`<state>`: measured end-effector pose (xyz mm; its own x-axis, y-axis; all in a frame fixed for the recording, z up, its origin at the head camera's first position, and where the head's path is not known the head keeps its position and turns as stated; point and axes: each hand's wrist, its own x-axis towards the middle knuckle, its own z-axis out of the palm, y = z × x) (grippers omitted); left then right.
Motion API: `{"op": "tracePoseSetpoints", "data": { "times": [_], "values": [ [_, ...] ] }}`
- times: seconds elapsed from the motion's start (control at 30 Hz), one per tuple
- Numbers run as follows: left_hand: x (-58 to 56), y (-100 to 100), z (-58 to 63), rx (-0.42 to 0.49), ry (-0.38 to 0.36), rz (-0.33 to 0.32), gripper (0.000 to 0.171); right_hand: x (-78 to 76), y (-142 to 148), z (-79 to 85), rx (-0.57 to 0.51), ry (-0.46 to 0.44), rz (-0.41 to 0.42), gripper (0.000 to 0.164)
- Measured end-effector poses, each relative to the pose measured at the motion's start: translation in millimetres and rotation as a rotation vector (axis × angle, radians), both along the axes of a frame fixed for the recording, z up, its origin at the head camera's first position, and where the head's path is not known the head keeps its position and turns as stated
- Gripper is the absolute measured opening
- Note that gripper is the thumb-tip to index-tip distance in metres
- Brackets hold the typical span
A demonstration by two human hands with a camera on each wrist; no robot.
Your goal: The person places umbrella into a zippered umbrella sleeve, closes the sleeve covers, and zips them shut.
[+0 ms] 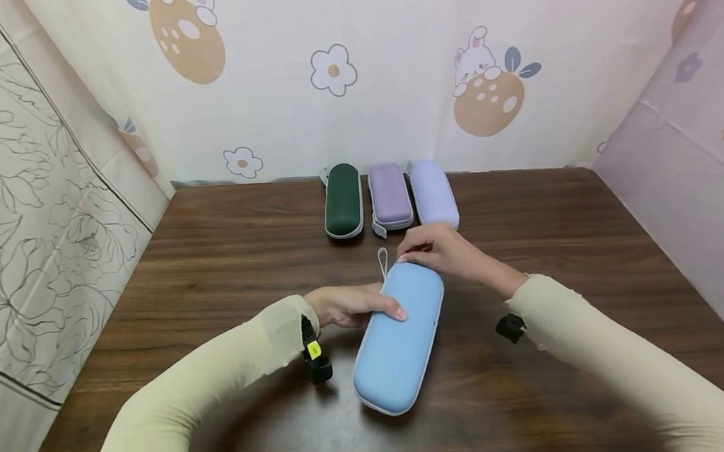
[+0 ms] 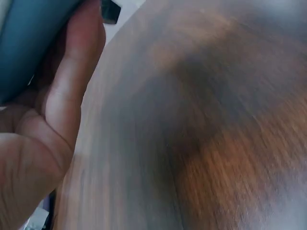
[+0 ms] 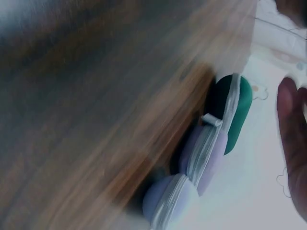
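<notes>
A light blue hard zip case (image 1: 398, 354) is tilted over the middle of the table, with a pale wrist loop (image 1: 383, 261) standing up at its far end. My left hand (image 1: 352, 305) grips its left side, thumb over the top face. My right hand (image 1: 440, 249) pinches at the far end, by the zipper edge; what exactly lies between thumb and fingers is hidden. The left wrist view has the case (image 2: 29, 43) dark and close against the fingers. In the right wrist view only part of my right hand (image 3: 293, 143) appears, at the right edge.
Three more zip cases lie in a row at the back of the wooden table (image 1: 242, 249): dark green (image 1: 343, 199), purple (image 1: 390, 194) and lavender (image 1: 434, 192). The lavender one is just beyond my right hand. Patterned curtains (image 1: 391, 110) border the table's back and sides.
</notes>
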<state>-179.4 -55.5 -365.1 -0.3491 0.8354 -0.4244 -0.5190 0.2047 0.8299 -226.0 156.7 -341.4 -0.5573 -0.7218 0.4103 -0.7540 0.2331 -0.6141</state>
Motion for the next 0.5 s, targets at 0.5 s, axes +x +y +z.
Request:
{"op": "tracePoseSetpoints", "data": {
  "times": [0.5],
  "values": [
    [4.8,-4,-11.4,-0.038,0.010,-0.013,0.068,-5.5,-15,4.1,0.287,-0.282,0.079,0.009]
  ]
}}
